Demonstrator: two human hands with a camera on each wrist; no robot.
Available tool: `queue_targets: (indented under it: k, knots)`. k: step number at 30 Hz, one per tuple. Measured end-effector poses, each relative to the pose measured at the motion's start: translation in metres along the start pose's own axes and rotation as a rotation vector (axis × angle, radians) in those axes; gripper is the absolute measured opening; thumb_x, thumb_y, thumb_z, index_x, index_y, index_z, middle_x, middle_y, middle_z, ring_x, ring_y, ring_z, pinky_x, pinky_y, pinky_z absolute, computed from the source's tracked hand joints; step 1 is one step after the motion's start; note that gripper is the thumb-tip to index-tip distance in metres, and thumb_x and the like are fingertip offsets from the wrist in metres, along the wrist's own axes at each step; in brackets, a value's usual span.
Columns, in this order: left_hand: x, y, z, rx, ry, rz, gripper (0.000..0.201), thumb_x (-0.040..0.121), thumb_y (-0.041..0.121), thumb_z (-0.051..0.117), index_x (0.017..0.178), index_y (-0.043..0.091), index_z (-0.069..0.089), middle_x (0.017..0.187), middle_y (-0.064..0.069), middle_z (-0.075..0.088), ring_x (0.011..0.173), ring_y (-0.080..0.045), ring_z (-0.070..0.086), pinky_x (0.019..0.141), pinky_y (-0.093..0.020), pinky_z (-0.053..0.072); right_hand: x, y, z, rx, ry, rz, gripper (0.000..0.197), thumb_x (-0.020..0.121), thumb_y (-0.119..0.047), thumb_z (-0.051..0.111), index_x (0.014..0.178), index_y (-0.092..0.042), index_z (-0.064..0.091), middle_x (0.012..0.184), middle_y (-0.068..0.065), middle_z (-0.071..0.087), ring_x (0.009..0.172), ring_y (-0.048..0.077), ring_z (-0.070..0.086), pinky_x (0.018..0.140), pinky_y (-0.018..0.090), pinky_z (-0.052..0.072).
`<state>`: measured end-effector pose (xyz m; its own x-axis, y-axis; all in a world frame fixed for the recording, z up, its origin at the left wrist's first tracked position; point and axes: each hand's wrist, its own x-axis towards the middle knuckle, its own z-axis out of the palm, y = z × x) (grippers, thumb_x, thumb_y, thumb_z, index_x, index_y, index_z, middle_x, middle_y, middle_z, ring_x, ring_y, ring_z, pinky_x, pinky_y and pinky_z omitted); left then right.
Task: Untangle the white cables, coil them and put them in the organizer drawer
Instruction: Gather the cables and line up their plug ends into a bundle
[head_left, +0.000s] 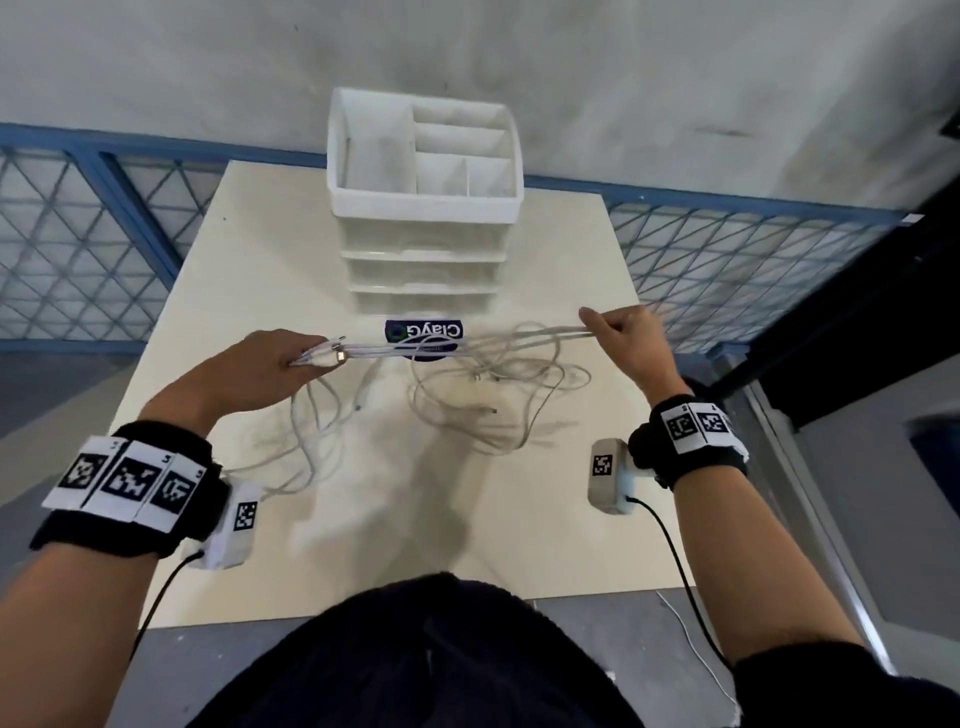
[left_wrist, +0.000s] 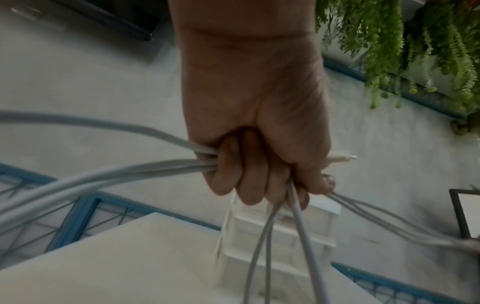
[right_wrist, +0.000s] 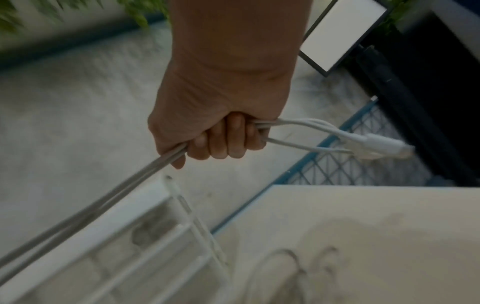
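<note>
still on the untangle step: white cables (head_left: 467, 348) stretched as a taut bundle above the middle of the table (head_left: 218, 270), slack loops drooping to the surface toward the near edge, nothing coiled, organizer (head_left: 423, 208) at the far edge with all drawers shut. left hand (head_left: 278, 358) fisted around several strands with plug ends poking out past the thumb, right hand (head_left: 631, 340) likewise curled tight on the other end, connectors (right_wrist: 376, 144) sticking out beyond the fingers. next, probably: free one cable from the bundle without tightening the loops, then wind it and pull a drawer open.
</note>
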<state>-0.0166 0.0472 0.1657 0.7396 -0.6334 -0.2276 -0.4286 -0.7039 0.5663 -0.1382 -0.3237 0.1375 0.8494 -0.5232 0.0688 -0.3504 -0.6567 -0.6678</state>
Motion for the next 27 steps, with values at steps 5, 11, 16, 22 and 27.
queue_targets:
  k: [5, 11, 16, 22, 27]
  knots:
    - [0.001, 0.006, 0.032, 0.125, -0.368, -0.049, 0.031, 0.095, 0.037, 0.044, 0.065, 0.031, 0.049, 0.065, 0.008, 0.05, 0.062, -0.007, 0.044, 0.057, -0.019, 0.031, -0.041, 0.052, 0.029, -0.188, -0.235, 0.231, 0.059, 0.088, -0.036, 0.06, 0.043, -0.015, 0.029, 0.044, 0.001, 0.029, 0.046, 0.016, 0.029, 0.052, 0.035, 0.025]
    - [0.009, 0.006, 0.081, 0.362, -0.633, -0.068, 0.036, 0.097, 0.041, 0.038, 0.088, 0.01, 0.054, 0.09, -0.007, 0.058, 0.084, -0.023, 0.053, 0.071, -0.03, 0.037, -0.072, 0.085, 0.062, -0.252, -0.463, 0.272, 0.047, 0.085, -0.027, 0.064, 0.049, -0.014, 0.038, 0.055, 0.008, 0.043, 0.059, 0.023, 0.04, 0.057, 0.031, 0.031]
    - [0.008, 0.014, 0.101, 0.422, -0.654, -0.054, 0.033, 0.096, 0.04, 0.039, 0.075, 0.016, 0.047, 0.084, -0.002, 0.06, 0.086, -0.025, 0.055, 0.075, -0.033, 0.039, -0.061, 0.066, 0.09, -0.195, -0.37, 0.142, 0.018, 0.078, -0.019, 0.068, 0.069, -0.019, 0.053, 0.079, 0.007, 0.061, 0.078, 0.026, 0.057, 0.076, 0.035, 0.043]
    - [-0.001, 0.012, 0.115, 0.44, -0.422, -0.064, 0.03, 0.093, 0.042, 0.042, 0.092, 0.018, 0.059, 0.108, -0.006, 0.065, 0.103, -0.028, 0.06, 0.077, -0.032, 0.039, -0.043, 0.02, 0.15, -0.043, -0.332, -0.165, 0.015, 0.084, -0.005, 0.061, 0.098, 0.001, 0.059, 0.101, 0.019, 0.057, 0.082, 0.029, 0.057, 0.078, 0.031, 0.043]
    - [-0.012, 0.008, 0.112, 0.374, -0.262, -0.094, 0.021, 0.093, 0.039, 0.044, 0.085, 0.021, 0.052, 0.108, -0.006, 0.064, 0.102, -0.029, 0.059, 0.075, -0.033, 0.038, -0.037, -0.018, 0.191, -0.038, -0.376, -0.205, 0.027, 0.089, -0.001, 0.046, 0.116, -0.003, 0.052, 0.113, 0.023, 0.05, 0.098, 0.04, 0.054, 0.082, 0.045, 0.047]
